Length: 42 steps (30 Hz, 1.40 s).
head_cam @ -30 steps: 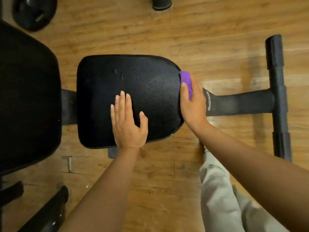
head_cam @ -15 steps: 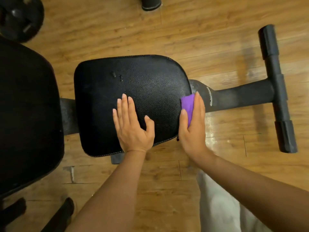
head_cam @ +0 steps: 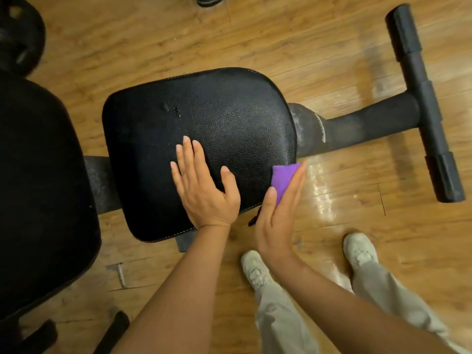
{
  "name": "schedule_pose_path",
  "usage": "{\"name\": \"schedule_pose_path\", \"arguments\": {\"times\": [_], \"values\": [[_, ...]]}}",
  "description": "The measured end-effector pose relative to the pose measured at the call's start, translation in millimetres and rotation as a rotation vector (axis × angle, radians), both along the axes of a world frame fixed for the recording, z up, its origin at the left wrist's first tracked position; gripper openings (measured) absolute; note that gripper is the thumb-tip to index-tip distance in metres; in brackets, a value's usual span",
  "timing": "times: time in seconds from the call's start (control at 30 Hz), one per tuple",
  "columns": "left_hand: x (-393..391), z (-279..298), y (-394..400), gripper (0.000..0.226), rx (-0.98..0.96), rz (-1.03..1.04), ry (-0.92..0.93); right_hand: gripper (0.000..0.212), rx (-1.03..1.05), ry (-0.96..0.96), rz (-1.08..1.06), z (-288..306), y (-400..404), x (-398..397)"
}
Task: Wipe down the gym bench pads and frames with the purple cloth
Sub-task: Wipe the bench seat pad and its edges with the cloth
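left hand (head_cam: 204, 190) flat, fingers (head_cam: 187, 154) straight; right hand (head_cam: 277, 218) edge-on, extended

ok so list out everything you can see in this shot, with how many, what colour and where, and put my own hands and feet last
seat pad: one, black, centre
back pad: one, black, left edge, partly out of frame
frame tube: one, black and scuffed, running right from under the seat pad
foot crossbar: one, black, far right
purple cloth: one, at the seat pad's near right edge
weight plate: one, black, top left on the floor
wooden floor: brown planks, all around
left hand: flat on the seat pad
right hand: fingers straight, pressing the purple cloth against the pad's edge
shoes: two, pale, bottom right
trousers: pale, bottom right
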<state>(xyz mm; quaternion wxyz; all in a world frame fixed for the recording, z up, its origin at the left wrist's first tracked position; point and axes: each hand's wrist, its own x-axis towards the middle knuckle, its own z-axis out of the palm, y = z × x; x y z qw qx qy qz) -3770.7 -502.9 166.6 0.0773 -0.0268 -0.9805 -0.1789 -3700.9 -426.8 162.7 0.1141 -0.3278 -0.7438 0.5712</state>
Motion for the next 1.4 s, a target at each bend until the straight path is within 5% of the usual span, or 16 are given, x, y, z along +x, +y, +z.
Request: {"name": "schedule_pose_path", "arguments": {"times": [0.23, 0.53, 0.83, 1.13, 1.4], "values": [[-0.9, -1.7, 1.7, 0.066, -0.003, 0.023, 0.003, 0.05, 0.098, 0.05, -0.05, -3.8, 45.1, -34.6], [0.3, -4.2, -0.8, 0.065, 0.075, 0.022, 0.053, 0.057, 0.19, 0.144, -0.011, -13.3, -25.0, 6.5], [2.4, -7.2, 1.5, 0.063, 0.06, 0.043, 0.076, 0.047, 0.198, 0.35, -0.022, -27.1, 36.2, -27.5], [2.4, -6.3, 0.3, 0.05, 0.162, 0.06, 0.09, 0.058, 0.267, 0.627, -0.157, -86.1, -48.6, -8.9], [11.1, -5.8, -4.6, 0.028, 0.317, -0.016, 0.335, 0.05, 0.91, 1.036, 0.226, -124.5, 32.5, -24.8]]}}
